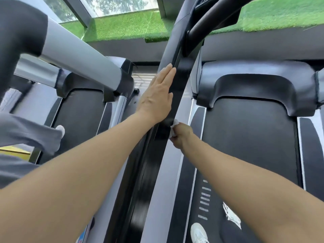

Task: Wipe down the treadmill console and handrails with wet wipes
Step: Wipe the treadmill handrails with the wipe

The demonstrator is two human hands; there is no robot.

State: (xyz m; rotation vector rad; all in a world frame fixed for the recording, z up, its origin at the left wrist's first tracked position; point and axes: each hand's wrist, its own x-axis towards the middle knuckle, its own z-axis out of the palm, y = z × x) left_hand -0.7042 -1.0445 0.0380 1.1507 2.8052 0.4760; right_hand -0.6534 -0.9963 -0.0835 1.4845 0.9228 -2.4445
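Observation:
A long black handrail (154,155) runs from the bottom middle up to the top of the head view. My left hand (157,95) lies flat against its left side with fingers straight. Lower down, my right hand (181,135) grips a crumpled white wet wipe (173,128) and presses it against the rail's right side. Most of the wipe is hidden inside the hand. The console is out of view.
The treadmill belt (250,146) and its dark motor cover (254,85) lie to the right. A neighbouring treadmill with a grey upright (78,55) stands left. Another person's grey-clad leg (31,132) is at far left. A white shoe (199,233) sits at the bottom. Green turf (129,27) lies ahead.

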